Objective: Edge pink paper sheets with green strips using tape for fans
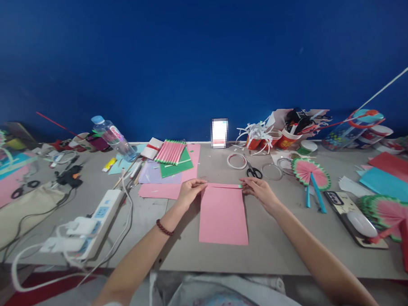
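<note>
Basically, the pink sheet [222, 217] lies on the desk [184, 251] right in front of the person, its near part flat w/ no creases that I can make out. Only a narrow folded strip [225, 186] w/ a green tip runs along its far edge, so I'd say one fold's in (approx.) & most of the sheet is left. The hands are apart: L hand [188, 193] pinches the far-left corner, R hand [264, 193] pinches the far-right one by the green tip.

A bit farther, on the R, a small fan [301, 170] looks done. Beyond the hands: scissors [254, 174] & a tape roll [228, 162]. Back L, a pink-and-green pleated stack [171, 152] sits on a green sheet [179, 169], seemingly fully folded.

Containers are at the back: a paper cup [253, 144] overflowing w/ white strips, a red cup [286, 141] stuffed w/ dark-handled tools etc., a clear tub [341, 138] w/ coloured bits inside. The plastic bottle [113, 136] leans; can't tell if there's any liquid. Behind, the blue wall [173, 68].
</note>
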The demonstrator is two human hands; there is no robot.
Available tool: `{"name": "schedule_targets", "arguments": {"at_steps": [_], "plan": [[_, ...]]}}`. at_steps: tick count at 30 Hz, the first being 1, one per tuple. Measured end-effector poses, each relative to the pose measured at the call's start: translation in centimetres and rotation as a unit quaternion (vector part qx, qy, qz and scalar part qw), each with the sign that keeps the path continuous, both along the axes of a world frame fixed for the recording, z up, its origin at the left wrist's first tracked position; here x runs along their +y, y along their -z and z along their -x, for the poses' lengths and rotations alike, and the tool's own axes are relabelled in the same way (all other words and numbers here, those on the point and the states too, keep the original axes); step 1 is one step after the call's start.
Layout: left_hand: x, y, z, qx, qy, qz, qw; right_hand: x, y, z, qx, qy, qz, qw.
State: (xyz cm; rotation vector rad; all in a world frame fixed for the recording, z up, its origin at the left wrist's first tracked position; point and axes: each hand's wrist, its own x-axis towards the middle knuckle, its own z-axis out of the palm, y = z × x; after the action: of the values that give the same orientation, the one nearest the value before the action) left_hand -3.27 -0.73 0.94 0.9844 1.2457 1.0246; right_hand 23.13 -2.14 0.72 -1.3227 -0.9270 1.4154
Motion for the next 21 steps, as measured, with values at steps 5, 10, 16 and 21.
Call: {"name": "schedule_targets", "arguments": {"at_steps": [5,10,16,21], "plan": [[-0.1,-0.1,-0.2,0.015,0.007,-0.026,1.000,-0.5,-0.3,0.6,-0.067,-0.066,-0.016,0.996],[-0.1,-0.3,-0.1,0.010,0.026,-0.014,1.000,-0.5,0.2,0.6,-0.097,-0.071,-0.037,0.992],[0.0,0.1,0.0,0.094,0.076,-0.086,0.989,-0.1,0.8,0.1,-0.189,-0.043,-0.076,0.978],[-0.1,0.6,0.1,0.289,0.113,-0.245,0.918,-0.2,0.9,0.0,-0.357,-0.031,-0.175,0.917]]}}
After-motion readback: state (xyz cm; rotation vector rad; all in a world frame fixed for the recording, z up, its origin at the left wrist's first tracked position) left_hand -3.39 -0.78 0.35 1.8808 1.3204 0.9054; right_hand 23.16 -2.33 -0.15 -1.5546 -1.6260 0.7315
